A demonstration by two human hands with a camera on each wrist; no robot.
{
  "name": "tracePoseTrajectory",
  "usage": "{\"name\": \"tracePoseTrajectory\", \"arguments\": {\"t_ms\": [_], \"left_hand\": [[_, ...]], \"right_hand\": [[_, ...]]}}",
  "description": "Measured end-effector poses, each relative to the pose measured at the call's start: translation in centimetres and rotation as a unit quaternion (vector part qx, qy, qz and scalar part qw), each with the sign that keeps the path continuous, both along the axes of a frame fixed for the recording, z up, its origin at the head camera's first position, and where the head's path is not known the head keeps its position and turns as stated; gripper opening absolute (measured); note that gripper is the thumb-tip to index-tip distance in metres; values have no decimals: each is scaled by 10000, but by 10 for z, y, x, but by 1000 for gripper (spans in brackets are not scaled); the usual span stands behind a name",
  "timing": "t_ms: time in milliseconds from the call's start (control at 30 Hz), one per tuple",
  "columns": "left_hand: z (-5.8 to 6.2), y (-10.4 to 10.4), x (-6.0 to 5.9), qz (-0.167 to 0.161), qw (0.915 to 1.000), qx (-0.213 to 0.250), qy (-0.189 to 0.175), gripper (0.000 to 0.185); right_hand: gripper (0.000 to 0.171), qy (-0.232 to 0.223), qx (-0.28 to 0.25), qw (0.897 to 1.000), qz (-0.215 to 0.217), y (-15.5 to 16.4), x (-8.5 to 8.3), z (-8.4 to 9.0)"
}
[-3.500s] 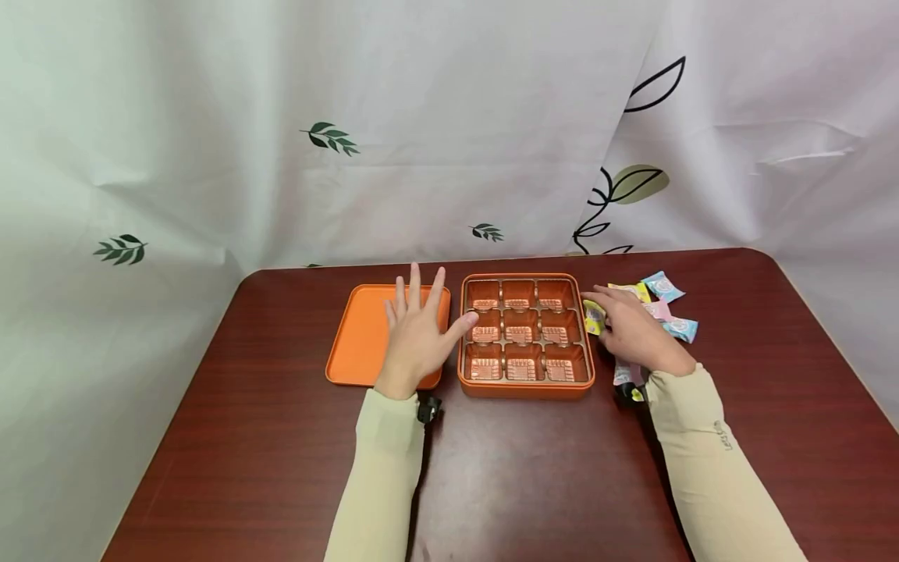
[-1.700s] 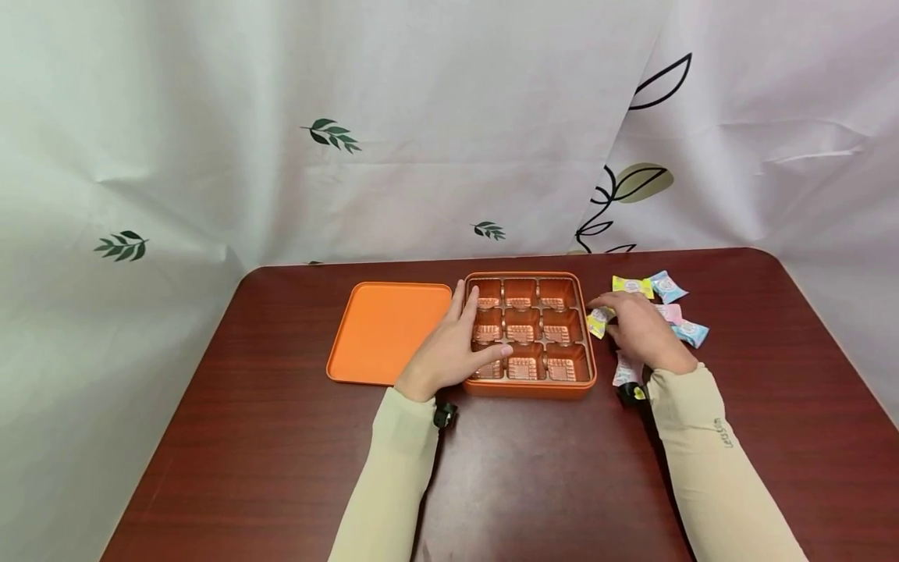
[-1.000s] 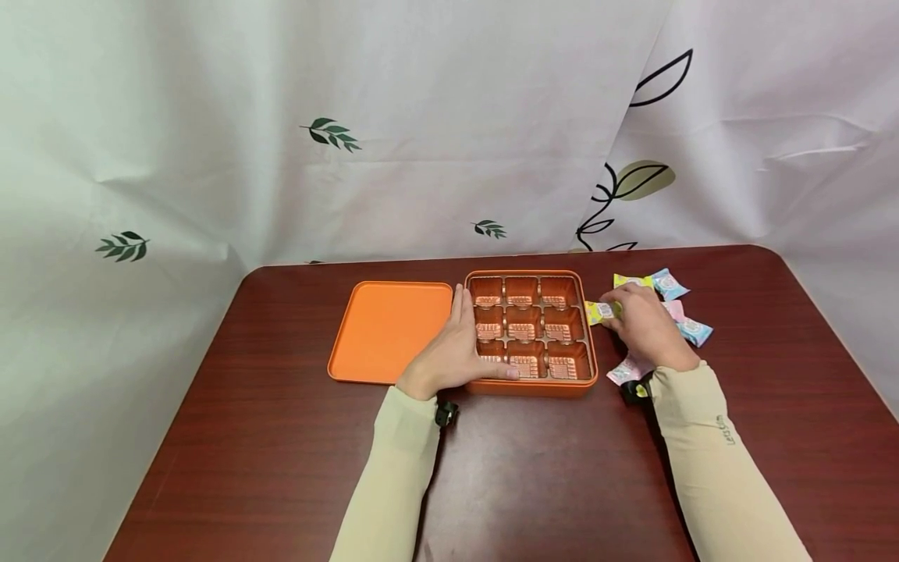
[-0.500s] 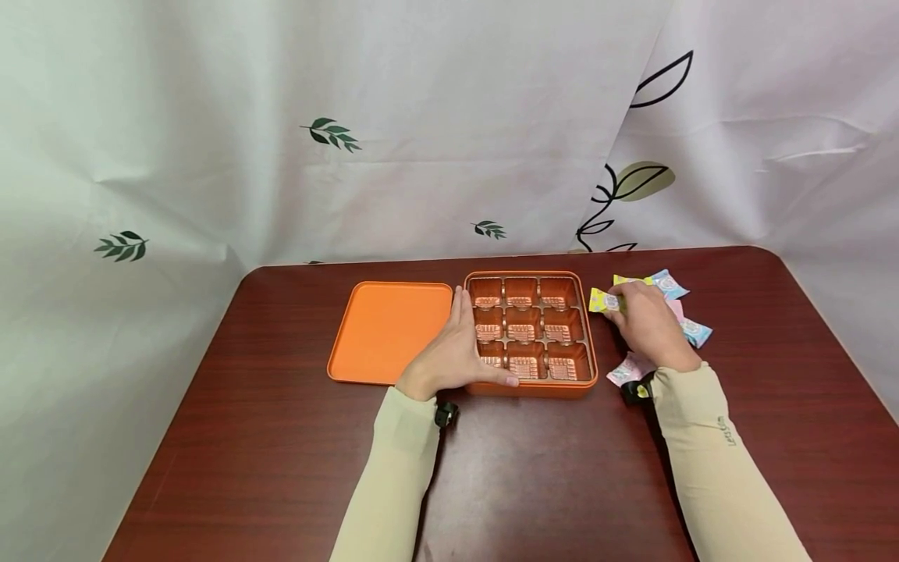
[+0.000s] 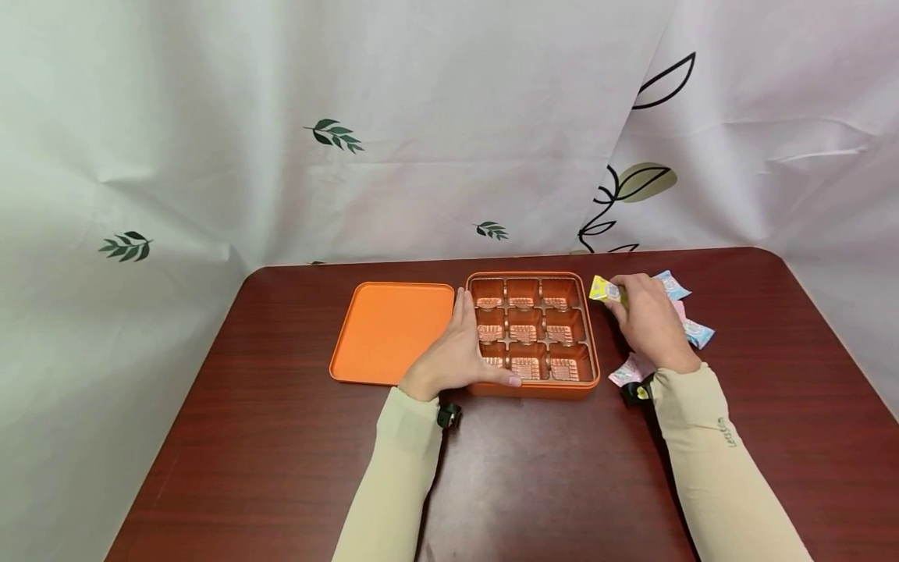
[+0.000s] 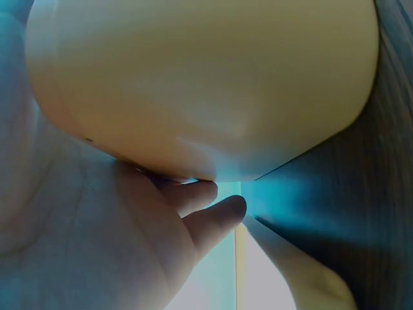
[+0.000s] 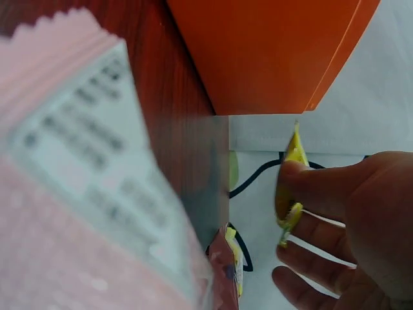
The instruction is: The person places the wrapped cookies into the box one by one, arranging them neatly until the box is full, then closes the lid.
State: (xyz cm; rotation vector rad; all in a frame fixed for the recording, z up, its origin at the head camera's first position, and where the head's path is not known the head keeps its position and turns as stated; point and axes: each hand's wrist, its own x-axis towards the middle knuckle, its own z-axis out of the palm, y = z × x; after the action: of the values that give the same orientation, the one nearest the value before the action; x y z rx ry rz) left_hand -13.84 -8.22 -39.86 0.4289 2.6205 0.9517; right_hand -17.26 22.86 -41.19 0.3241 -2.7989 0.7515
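A square orange box (image 5: 537,386) with a nine-compartment copper insert stands at the middle of the table. My left hand (image 5: 449,359) lies along its left side, fingers straight and thumb at the front edge; the left wrist view shows the palm and fingers against the box wall (image 6: 213,84). Right of the box, my right hand (image 5: 649,320) pinches a yellow wrapped candy (image 5: 605,289) between thumb and fingers. The same yellow candy (image 7: 294,153) shows edge-on in the right wrist view, held up near the box corner. The insert's compartments hold nothing.
An orange lid (image 5: 389,332) lies left of the box. Blue candies (image 5: 673,286) (image 5: 698,334) and a pink candy (image 5: 680,309) lie beyond the right hand, partly hidden. Another pink candy (image 5: 628,370) lies by the right wrist. A white patterned curtain (image 5: 421,156) hangs behind the table.
My left hand has come from above the lid to the box's left side. My right hand has picked up the yellow candy beside the box and moved it toward the table's far edge.
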Motion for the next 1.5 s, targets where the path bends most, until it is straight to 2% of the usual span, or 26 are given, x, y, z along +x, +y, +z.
{"name": "tracePoseTrajectory", "arguments": {"t_ms": [733,1300,1500], "left_hand": [[2,0,1,1,10000,45,-27,155],[1,0,1,-24,10000,49,-6,154],[0,0,1,-18,10000,61,-14,155]], "right_hand": [[35,28,-174,9993,-322,-11,3,13],[31,687,-540,9961,-102,-24,6,16],[27,644,-589,9962,-35,-27,6,16]]}}
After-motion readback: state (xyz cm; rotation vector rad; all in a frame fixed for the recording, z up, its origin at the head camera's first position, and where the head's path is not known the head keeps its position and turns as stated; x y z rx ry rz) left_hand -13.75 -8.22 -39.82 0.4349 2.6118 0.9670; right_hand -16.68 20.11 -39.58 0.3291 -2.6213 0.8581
